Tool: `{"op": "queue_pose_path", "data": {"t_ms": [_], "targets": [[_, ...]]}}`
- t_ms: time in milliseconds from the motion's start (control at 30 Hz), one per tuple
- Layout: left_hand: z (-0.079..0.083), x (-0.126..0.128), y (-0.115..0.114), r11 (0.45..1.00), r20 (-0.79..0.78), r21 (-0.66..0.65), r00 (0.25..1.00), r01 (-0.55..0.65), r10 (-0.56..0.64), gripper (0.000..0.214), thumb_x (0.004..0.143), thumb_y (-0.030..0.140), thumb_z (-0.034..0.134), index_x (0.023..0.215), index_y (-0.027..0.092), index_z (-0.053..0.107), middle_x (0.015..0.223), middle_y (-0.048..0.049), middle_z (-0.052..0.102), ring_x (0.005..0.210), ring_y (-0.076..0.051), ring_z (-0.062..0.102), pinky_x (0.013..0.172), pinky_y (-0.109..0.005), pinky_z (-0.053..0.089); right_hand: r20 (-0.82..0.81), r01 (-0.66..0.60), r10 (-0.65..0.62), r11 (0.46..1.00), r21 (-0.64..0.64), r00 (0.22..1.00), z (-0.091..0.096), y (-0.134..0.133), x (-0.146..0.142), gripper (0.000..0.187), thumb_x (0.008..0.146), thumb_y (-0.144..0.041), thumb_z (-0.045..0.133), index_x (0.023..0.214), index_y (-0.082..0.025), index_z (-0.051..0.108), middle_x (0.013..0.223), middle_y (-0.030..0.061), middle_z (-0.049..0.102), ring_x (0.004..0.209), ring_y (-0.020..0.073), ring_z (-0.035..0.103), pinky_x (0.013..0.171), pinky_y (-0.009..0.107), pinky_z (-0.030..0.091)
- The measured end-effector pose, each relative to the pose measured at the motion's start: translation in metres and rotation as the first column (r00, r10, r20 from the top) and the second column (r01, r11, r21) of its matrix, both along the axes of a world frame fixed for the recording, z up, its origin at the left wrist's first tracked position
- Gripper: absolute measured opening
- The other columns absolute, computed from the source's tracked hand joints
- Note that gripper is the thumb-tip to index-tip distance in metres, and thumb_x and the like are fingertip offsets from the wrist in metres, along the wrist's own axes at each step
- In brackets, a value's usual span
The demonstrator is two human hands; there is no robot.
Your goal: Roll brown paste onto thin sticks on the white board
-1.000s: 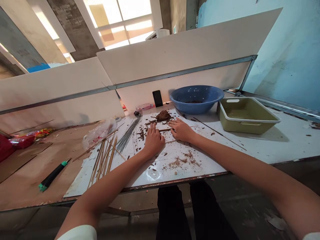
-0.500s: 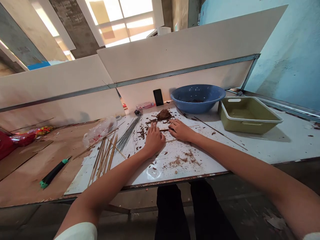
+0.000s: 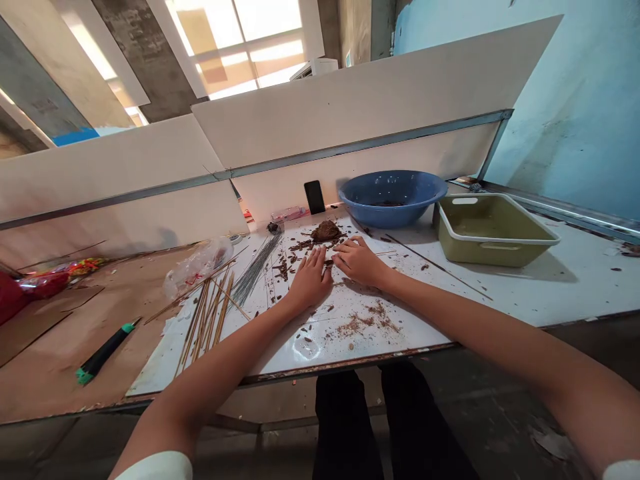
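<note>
In the head view, the left hand (image 3: pixel 310 281) and the right hand (image 3: pixel 358 261) are laid flat on a white board (image 3: pixel 360 347), fingers open and gripping nothing, among brown crumbs (image 3: pixel 295 245), with a brown lump (image 3: pixel 326 231) just beyond the fingertips, near a blue bowl (image 3: pixel 393 197).

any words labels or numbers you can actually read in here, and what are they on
Nothing can be read in this view.
The small pink plastic container at the back of the table: any label is too small to read.
The small sign on the far wall: too small to read.
The colourful wrappers at the left: too blurred to read.
</note>
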State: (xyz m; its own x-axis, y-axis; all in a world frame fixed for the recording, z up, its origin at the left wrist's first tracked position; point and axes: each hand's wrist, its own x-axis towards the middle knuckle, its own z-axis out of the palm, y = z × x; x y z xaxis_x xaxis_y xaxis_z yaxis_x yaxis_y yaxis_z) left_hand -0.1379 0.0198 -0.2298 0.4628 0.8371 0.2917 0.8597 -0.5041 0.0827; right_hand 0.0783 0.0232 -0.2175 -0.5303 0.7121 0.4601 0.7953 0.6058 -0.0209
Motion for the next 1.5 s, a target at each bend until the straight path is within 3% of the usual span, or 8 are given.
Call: {"op": "queue_pose_path", "data": {"t_ms": [133, 300, 467, 733, 933, 1133, 1333, 1500], "targets": [[-0.001, 0.0, 0.004, 0.994, -0.087, -0.083, 0.993, 0.078, -0.085, 0.066, 0.117, 0.037, 0.032, 0.177, 0.013, 0.043, 0.184, -0.0138, 0.042, 0.176, -0.026, 0.033, 0.145, -0.051, 0.024, 0.063, 0.041, -0.038, 0.999, -0.034, 0.997, -0.008, 0.0, -0.005, 0.052, 0.122, -0.04, 0.037, 0.138, -0.018, 0.081, 0.16, 0.0201, 0.07, 0.15, 0.0388, 0.059, 0.129, 0.061, 0.033], [-0.006, 0.0, 0.003, 1.0, -0.109, -0.004, 0.994, -0.012, 0.012, 0.066, 0.116, 0.038, 0.035, 0.179, 0.021, 0.043, 0.186, -0.0122, 0.038, 0.178, -0.034, 0.026, 0.144, -0.073, 0.007, 0.102, 0.091, -0.083, 0.993, -0.076, 0.991, -0.024, 0.006, -0.005, 0.054, 0.12, -0.047, 0.044, 0.162, -0.021, 0.067, 0.172, 0.0233, 0.058, 0.162, 0.043, 0.049, 0.127, 0.066, 0.037], [-0.004, 0.0, 0.005, 0.992, -0.142, -0.045, 0.982, 0.12, -0.126, 0.066, 0.115, 0.032, 0.034, 0.18, 0.021, 0.042, 0.185, -0.0101, 0.041, 0.176, -0.026, 0.033, 0.147, -0.061, 0.015, 0.11, 0.119, -0.107, 0.987, -0.104, 0.988, -0.031, 0.008, -0.004, 0.061, 0.121, -0.053, 0.04, 0.169, -0.021, 0.059, 0.176, 0.0248, 0.054, 0.164, 0.0441, 0.047, 0.125, 0.069, 0.04], [0.005, 0.002, -0.001, 0.986, -0.087, 0.017, 0.983, 0.166, -0.164, 0.053, 0.113, 0.024, 0.041, 0.156, 0.023, 0.07, 0.164, -0.0087, 0.069, 0.156, -0.022, 0.062, 0.148, -0.049, 0.02, 0.105, 0.028, -0.021, 0.998, -0.061, 0.994, -0.015, 0.003, -0.003, 0.054, 0.122, -0.046, 0.037, 0.146, -0.02, 0.078, 0.167, 0.023, 0.064, 0.162, 0.0398, 0.05, 0.129, 0.066, 0.035], [0.0, 0.002, 0.004, 0.992, -0.125, -0.048, 0.985, 0.114, -0.119, 0.063, 0.114, 0.032, 0.04, 0.174, 0.016, 0.05, 0.181, -0.0116, 0.048, 0.173, -0.025, 0.039, 0.146, -0.056, 0.024, 0.099, 0.131, -0.123, 0.989, -0.076, 0.987, -0.027, 0.009, -0.003, 0.059, 0.12, -0.054, 0.041, 0.165, -0.023, 0.063, 0.173, 0.0238, 0.057, 0.159, 0.0452, 0.051, 0.121, 0.069, 0.042], [0.006, 0.006, -0.003, 0.991, -0.075, 0.042, 0.99, 0.124, -0.121, 0.05, 0.114, 0.026, 0.039, 0.148, 0.021, 0.075, 0.157, -0.0095, 0.074, 0.149, -0.022, 0.069, 0.149, -0.048, 0.018, 0.093, 0.02, -0.015, 0.999, -0.05, 0.996, -0.016, 0.007, -0.002, 0.054, 0.122, -0.045, 0.036, 0.136, -0.022, 0.082, 0.166, 0.0205, 0.066, 0.161, 0.0401, 0.051, 0.128, 0.065, 0.035], [0.005, 0.006, 0.0, 0.995, -0.098, -0.031, 0.99, 0.097, -0.099, 0.059, 0.113, 0.03, 0.044, 0.168, 0.012, 0.056, 0.177, -0.0143, 0.054, 0.171, -0.027, 0.044, 0.145, -0.053, 0.028, 0.106, 0.148, -0.138, 0.984, -0.098, 0.985, -0.021, 0.008, -0.003, 0.055, 0.121, -0.051, 0.042, 0.158, -0.021, 0.069, 0.173, 0.0232, 0.058, 0.161, 0.0436, 0.05, 0.122, 0.066, 0.042], [0.007, 0.006, -0.003, 0.992, -0.058, 0.044, 0.991, 0.122, -0.12, 0.047, 0.114, 0.024, 0.042, 0.147, 0.02, 0.074, 0.155, -0.0109, 0.075, 0.15, -0.025, 0.068, 0.148, -0.052, 0.022, 0.102, 0.031, -0.024, 0.997, -0.072, 0.995, -0.013, 0.006, -0.002, 0.053, 0.123, -0.044, 0.037, 0.137, -0.02, 0.082, 0.164, 0.0206, 0.067, 0.161, 0.0393, 0.051, 0.128, 0.063, 0.035]]}}
